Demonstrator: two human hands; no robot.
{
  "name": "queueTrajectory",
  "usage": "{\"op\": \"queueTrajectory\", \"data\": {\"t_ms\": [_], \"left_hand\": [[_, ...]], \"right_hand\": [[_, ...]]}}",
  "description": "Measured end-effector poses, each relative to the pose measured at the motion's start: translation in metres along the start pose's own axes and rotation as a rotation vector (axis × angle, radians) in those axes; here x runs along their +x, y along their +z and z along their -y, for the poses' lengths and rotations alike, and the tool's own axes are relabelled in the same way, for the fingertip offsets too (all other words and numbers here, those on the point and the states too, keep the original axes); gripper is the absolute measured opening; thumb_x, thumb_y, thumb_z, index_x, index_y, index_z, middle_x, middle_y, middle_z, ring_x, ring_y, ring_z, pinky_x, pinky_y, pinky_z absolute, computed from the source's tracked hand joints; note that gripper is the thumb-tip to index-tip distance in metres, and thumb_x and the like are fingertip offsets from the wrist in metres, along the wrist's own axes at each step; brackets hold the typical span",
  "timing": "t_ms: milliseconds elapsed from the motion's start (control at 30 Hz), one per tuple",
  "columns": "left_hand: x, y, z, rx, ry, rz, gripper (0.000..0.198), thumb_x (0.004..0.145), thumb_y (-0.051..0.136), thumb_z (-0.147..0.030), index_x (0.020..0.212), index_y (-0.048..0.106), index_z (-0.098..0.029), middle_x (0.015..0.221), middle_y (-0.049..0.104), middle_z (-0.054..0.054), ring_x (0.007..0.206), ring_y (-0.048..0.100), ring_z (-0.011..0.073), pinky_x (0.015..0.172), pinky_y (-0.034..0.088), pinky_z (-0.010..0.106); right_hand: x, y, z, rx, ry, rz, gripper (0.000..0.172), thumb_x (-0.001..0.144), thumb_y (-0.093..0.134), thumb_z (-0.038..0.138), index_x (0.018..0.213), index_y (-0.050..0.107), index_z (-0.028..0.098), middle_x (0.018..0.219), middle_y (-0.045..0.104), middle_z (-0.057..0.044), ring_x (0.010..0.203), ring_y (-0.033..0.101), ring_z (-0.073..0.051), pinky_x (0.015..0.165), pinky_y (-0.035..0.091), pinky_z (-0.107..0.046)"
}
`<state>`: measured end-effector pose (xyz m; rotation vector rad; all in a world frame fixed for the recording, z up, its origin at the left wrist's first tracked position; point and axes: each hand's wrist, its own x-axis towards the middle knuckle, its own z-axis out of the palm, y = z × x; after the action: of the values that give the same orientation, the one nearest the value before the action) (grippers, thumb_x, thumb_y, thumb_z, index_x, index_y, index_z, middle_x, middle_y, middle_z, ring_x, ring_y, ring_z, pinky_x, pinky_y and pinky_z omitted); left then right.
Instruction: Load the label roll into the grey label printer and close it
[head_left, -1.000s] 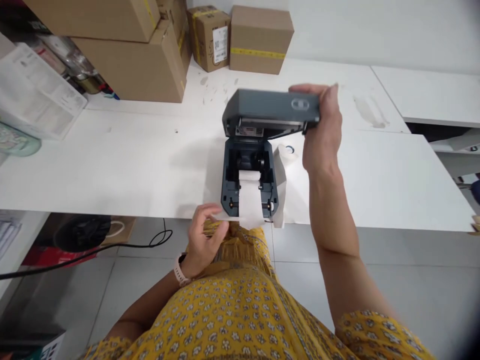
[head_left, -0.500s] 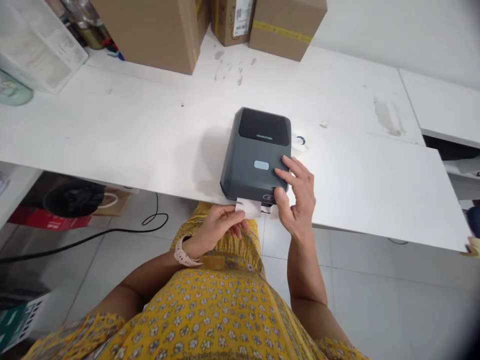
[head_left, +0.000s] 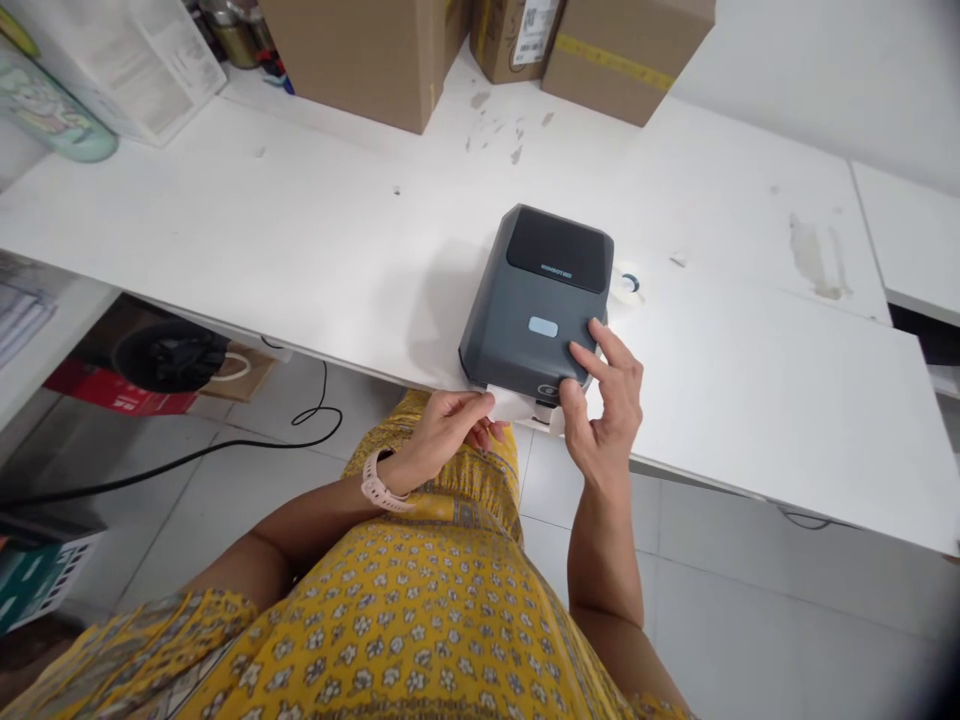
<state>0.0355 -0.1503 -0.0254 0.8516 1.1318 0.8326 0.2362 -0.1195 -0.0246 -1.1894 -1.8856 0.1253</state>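
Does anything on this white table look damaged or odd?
Yes, the white table looks marred: small greyish patches lie between the printer and the cardboard boxes, and a larger one sits farther right, breaking the even white. What caused them is unclear.

Bright, diffuse light washes the white tabletop (head_left: pixel 322 240), a soft shadow (head_left: pixel 439 300) falling left of the grey printer (head_left: pixel 525 300), its lettering (head_left: pixel 556 271) smeared! Dimmer beneath the tabletop at left; blurry darkness fills the lower right corner.
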Motion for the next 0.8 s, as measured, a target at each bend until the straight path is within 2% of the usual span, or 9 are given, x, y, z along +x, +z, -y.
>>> {"op": "queueTrajectory", "data": {"t_ms": [300,367,433,467,533,600,633,700,800], "left_hand": [[-0.005,-0.006,0.006,0.039,0.084,0.008,0.042,0.095,0.058,-0.048,0.069,0.069,-0.017,0.070,0.071,0.005,0.060,0.061,0.0128,0.062,0.050,0.027],[-0.006,-0.009,0.010,0.096,0.206,-0.099,0.043,0.096,0.057,-0.047,0.065,0.063,-0.018,0.062,0.062,0.002,0.056,0.054,0.0121,0.058,0.046,0.027],[-0.003,-0.012,0.012,0.177,0.406,-0.294,0.040,0.098,0.056,-0.047,0.067,0.059,-0.020,0.065,0.058,0.000,0.060,0.053,0.0128,0.060,0.046,0.028],[0.000,-0.014,0.012,0.221,0.516,-0.391,0.035,0.098,0.057,-0.048,0.075,0.060,-0.021,0.074,0.061,0.001,0.068,0.057,0.0144,0.066,0.050,0.030],[0.010,-0.017,0.009,0.305,0.677,-0.493,0.029,0.097,0.058,-0.050,0.105,0.064,-0.023,0.111,0.068,0.007,0.103,0.065,0.0211,0.088,0.054,0.037],[0.022,-0.018,0.001,0.353,0.714,-0.446,0.048,0.096,0.061,-0.053,0.135,0.053,-0.027,0.147,0.054,0.011,0.137,0.052,0.0275,0.111,0.046,0.046],[0.027,-0.018,-0.003,0.356,0.696,-0.392,0.056,0.096,0.062,-0.053,0.143,0.047,-0.028,0.156,0.047,0.011,0.145,0.045,0.0291,0.117,0.041,0.049],[0.037,-0.016,-0.010,0.326,0.642,-0.289,0.064,0.095,0.065,-0.052,0.150,0.041,-0.028,0.160,0.043,0.011,0.149,0.041,0.0302,0.122,0.036,0.050],[0.045,-0.012,-0.015,0.278,0.612,-0.215,0.068,0.094,0.066,-0.049,0.153,0.038,-0.028,0.161,0.042,0.011,0.148,0.043,0.0304,0.122,0.038,0.048]], "right_hand": [[-0.006,0.009,0.000,-0.056,-0.074,-0.071,0.040,0.098,0.057,0.020,0.137,0.058,0.030,0.149,0.060,-0.009,0.141,0.054,-0.031,0.112,0.047,-0.058],[-0.008,0.011,-0.001,-0.069,-0.080,-0.073,0.040,0.098,0.057,0.019,0.137,0.058,0.029,0.149,0.060,-0.010,0.141,0.053,-0.031,0.112,0.046,-0.058],[-0.010,0.012,-0.002,-0.083,-0.075,-0.071,0.039,0.099,0.056,0.021,0.137,0.057,0.029,0.150,0.060,-0.009,0.142,0.054,-0.031,0.113,0.045,-0.060],[-0.010,0.012,-0.003,-0.088,-0.073,-0.071,0.039,0.099,0.055,0.022,0.137,0.057,0.030,0.150,0.060,-0.009,0.142,0.054,-0.032,0.113,0.044,-0.060],[-0.010,0.012,-0.002,-0.088,-0.068,-0.072,0.039,0.101,0.051,0.024,0.138,0.057,0.031,0.150,0.060,-0.008,0.142,0.054,-0.031,0.114,0.043,-0.061],[-0.009,0.012,-0.002,-0.078,-0.061,-0.078,0.039,0.102,0.048,0.025,0.140,0.057,0.032,0.150,0.060,-0.007,0.143,0.053,-0.031,0.114,0.043,-0.061],[-0.009,0.012,-0.001,-0.071,-0.055,-0.080,0.039,0.103,0.046,0.025,0.140,0.057,0.032,0.150,0.060,-0.007,0.143,0.053,-0.031,0.114,0.043,-0.061],[-0.009,0.012,-0.001,-0.054,-0.036,-0.083,0.039,0.103,0.044,0.024,0.139,0.058,0.033,0.150,0.060,-0.006,0.142,0.054,-0.031,0.115,0.042,-0.061],[-0.010,0.015,-0.002,-0.034,0.004,-0.081,0.040,0.104,0.040,0.026,0.138,0.059,0.035,0.149,0.060,-0.004,0.141,0.054,-0.031,0.116,0.039,-0.065]]}}
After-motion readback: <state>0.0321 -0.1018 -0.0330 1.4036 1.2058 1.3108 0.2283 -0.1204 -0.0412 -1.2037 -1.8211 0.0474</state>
